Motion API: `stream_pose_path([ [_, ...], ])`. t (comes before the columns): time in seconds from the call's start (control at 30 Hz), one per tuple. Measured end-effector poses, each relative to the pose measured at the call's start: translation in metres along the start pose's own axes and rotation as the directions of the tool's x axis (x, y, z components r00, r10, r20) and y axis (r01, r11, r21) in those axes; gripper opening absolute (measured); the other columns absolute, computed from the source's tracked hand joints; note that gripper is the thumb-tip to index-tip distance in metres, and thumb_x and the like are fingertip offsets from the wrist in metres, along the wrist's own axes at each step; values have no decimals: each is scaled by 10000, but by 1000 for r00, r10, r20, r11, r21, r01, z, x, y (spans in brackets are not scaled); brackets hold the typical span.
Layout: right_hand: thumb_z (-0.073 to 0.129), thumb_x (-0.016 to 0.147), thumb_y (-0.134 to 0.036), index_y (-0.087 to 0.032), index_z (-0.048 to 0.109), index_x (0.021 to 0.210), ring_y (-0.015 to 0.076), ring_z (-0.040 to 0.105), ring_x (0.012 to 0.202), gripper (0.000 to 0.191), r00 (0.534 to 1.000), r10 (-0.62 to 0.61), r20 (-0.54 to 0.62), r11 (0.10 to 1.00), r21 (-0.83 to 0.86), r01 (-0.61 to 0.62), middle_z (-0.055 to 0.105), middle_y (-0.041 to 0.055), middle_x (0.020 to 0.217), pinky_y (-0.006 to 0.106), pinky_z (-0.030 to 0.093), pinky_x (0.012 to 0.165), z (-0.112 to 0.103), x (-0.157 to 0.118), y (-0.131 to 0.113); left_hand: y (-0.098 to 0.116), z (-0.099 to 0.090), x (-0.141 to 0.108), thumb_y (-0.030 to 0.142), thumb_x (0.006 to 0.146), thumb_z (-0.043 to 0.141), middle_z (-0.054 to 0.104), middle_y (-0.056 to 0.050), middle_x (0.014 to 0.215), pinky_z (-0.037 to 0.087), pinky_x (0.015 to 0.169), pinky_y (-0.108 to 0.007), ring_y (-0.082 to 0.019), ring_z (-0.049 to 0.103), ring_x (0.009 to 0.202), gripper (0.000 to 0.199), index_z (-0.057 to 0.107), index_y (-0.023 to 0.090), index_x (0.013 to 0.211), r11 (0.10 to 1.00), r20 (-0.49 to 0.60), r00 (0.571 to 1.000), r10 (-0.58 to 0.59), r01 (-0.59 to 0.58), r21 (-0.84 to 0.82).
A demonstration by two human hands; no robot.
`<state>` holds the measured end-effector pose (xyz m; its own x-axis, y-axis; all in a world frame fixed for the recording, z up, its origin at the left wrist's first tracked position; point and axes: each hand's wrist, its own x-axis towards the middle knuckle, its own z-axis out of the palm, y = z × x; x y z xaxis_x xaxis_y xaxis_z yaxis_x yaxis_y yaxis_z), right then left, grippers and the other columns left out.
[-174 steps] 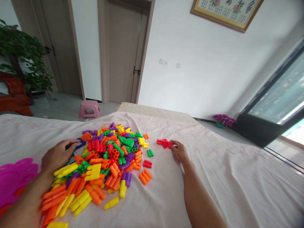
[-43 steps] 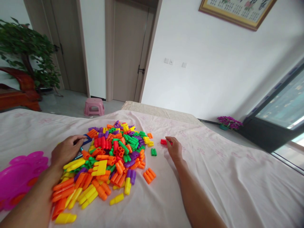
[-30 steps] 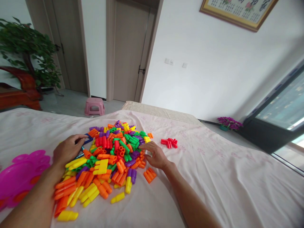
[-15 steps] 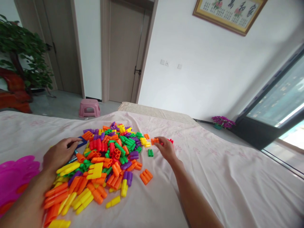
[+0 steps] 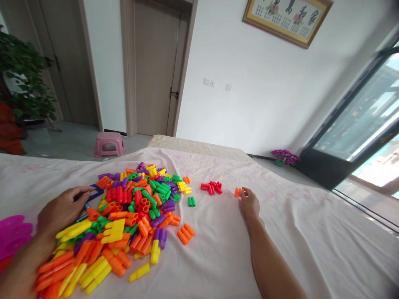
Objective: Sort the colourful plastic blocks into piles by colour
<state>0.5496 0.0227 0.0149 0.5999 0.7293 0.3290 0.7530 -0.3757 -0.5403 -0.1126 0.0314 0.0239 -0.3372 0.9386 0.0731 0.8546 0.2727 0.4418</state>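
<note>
A large heap of orange, yellow, green, purple and red plastic pieces (image 5: 146, 203) lies on the pale cloth (image 5: 218, 249). At the heap's left edge, my left hand (image 5: 64, 207) has its fingers closed on a dark blue piece (image 5: 97, 192). Far to the right of the heap, my right hand (image 5: 250, 202) pinches an orange piece (image 5: 238, 192) at the cloth. Between the heap and my right hand sits a small group of red pieces (image 5: 212, 187). A green piece (image 5: 191, 202) and an orange piece (image 5: 185, 234) lie just right of the heap.
A magenta plastic tray (image 5: 15, 236) is at the left edge. Beyond the cloth are a pink stool (image 5: 109, 144), a potted plant (image 5: 25, 74) and purple flowers (image 5: 285, 156) on the floor.
My right hand has moved right with the orange piece, away from the heap, and the red pieces it partly hid now show fully. The view has shifted slightly right.
</note>
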Motion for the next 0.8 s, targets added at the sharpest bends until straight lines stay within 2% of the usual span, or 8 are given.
stream_pose_path([
  [0.17,506,897,-355,-175,659,1281,261,632,1037,451,997,68,-20,997,-38,-69,679,123,1155,344,448,836,0,2,7,1,0,0,665,912,290,661,-37,1311,444,728,-329,-293,638,1007,608,656,341,1272,1000,-6,1000,-16,17,15],
  [0.3,484,903,-329,-211,652,1274,230,633,992,424,993,60,-103,996,-54,-66,645,95,1207,323,452,776,-2,-5,2,-1,1,1,639,916,307,661,-48,1311,432,708,-322,-289,635,982,593,656,332,1284,1000,-11,1000,-11,11,17],
  [0.37,468,910,-310,-226,656,1256,208,635,942,403,987,-33,-156,999,-37,28,638,82,1214,313,451,751,-1,-12,-11,-1,1,1,622,917,321,664,-47,1307,432,707,-321,-285,635,972,578,661,328,1280,1000,-18,1000,-3,4,10],
  [0.47,466,916,-289,-217,674,1211,181,634,850,368,947,-292,-137,951,63,302,663,72,1130,306,461,751,5,-30,-46,0,1,-1,609,924,320,659,-37,1320,436,733,-325,-287,630,1007,562,657,333,1280,1000,-28,1000,8,-7,9],
  [0.53,479,925,-290,-212,695,1166,174,632,816,333,878,-474,-64,859,187,477,685,67,1053,304,471,764,9,-48,-74,1,0,-2,606,934,311,651,-33,1333,432,747,-321,-285,626,1039,560,652,331,1283,1000,-30,999,13,-12,10],
  [0.6,512,928,-298,-211,727,1077,172,632,808,276,789,-613,44,755,327,569,705,63,992,297,476,765,12,-69,-103,2,-1,-4,605,941,307,648,-38,1338,425,740,-312,-279,625,1050,563,649,320,1287,1000,-28,999,15,-14,6],
  [0.7,622,888,-327,-212,756,970,162,630,773,195,633,-716,293,682,485,547,721,46,910,267,469,697,9,-100,-138,5,-3,-6,596,945,319,656,-49,1325,417,717,-302,-269,630,1035,557,649,309,1289,1000,-16,1000,-1,1,-12],
  [0.8,753,791,-364,-220,770,966,148,624,719,228,436,-705,559,709,552,440,714,14,828,239,448,629,-1,-122,-159,7,-5,-7,596,935,345,666,-51,1304,411,700,-300,-267,630,1016,543,654,312,1280,999,-13,1000,-19,18,-28],
])
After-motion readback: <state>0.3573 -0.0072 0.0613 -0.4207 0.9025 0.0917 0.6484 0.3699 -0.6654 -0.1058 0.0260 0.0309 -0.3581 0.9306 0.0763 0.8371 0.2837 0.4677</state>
